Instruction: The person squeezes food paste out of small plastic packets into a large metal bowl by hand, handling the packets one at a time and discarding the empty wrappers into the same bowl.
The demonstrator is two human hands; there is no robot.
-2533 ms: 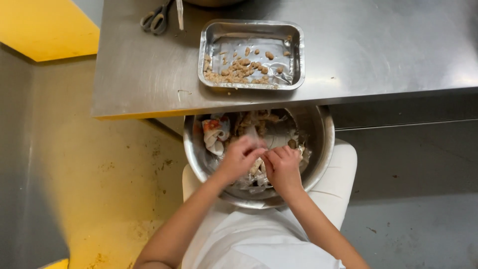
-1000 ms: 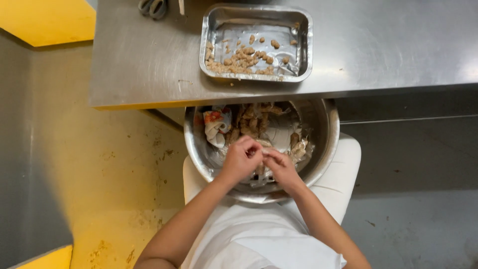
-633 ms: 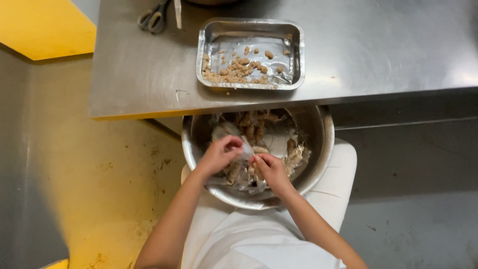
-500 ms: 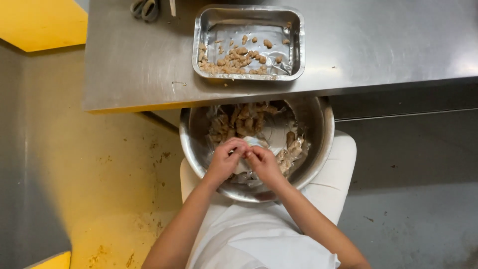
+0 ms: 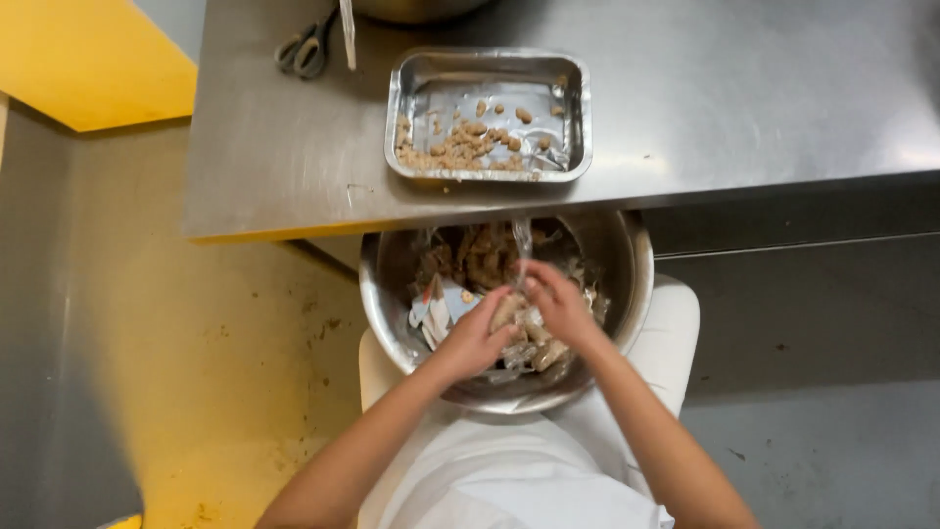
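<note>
Presently, a brown piece of food [image 5: 509, 312] in a clear wrapper [image 5: 522, 240] is gripped between the left hand [image 5: 473, 343] and the right hand [image 5: 558, 304], both closed on it, over a steel bowl [image 5: 627, 294] held on the lap. A tray [image 5: 578, 108] of brown pieces and scissors [image 5: 305, 49] are seen on the table [image 5: 744, 88].

The worktop [image 5: 734, 88] in the upper frame is brushed steel with a dull shine, the tray [image 5: 488, 61] on it is thin glossy metal, the round bowl [image 5: 382, 294] at centre is polished metal, and the floor [image 5: 196, 343] looks matt and stained.
</note>
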